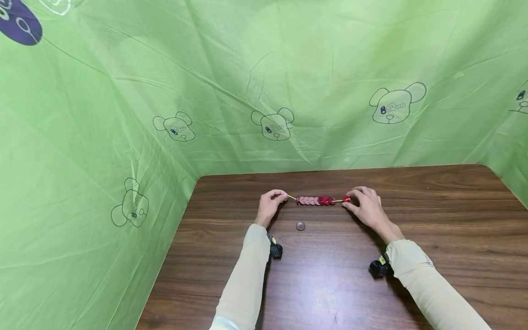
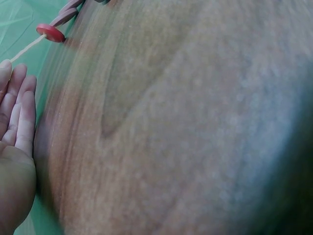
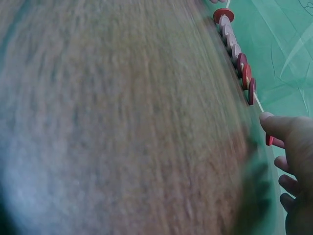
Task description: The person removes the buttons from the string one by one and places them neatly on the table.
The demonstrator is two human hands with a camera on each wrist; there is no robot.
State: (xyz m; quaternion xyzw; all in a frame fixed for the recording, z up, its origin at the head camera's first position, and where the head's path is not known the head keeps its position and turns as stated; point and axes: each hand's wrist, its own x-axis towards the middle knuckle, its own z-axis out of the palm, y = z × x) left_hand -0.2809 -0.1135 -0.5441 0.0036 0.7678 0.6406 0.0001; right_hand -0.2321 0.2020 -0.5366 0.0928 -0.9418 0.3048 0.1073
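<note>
My left hand [image 1: 270,206] pinches the left end of a pale string [image 1: 292,197] between thumb and fingertips. Strung along it is a row of buttons [image 1: 309,200]: a red one [image 2: 51,33] on the left, several pink ones, then dark red and red ones. On the right, my right hand [image 1: 367,206] pinches a red button [image 1: 346,199], set apart from the row by a bare stretch of string. In the right wrist view the thumb partly covers that button. The string's far end is hidden by the right hand.
A loose brown button [image 1: 300,226] lies on the wooden table [image 1: 321,256], nearer to me than the string. Green cloth [image 1: 222,146] with printed bear heads hangs behind the table and at its sides. Each wrist wears a small black camera [image 1: 276,250].
</note>
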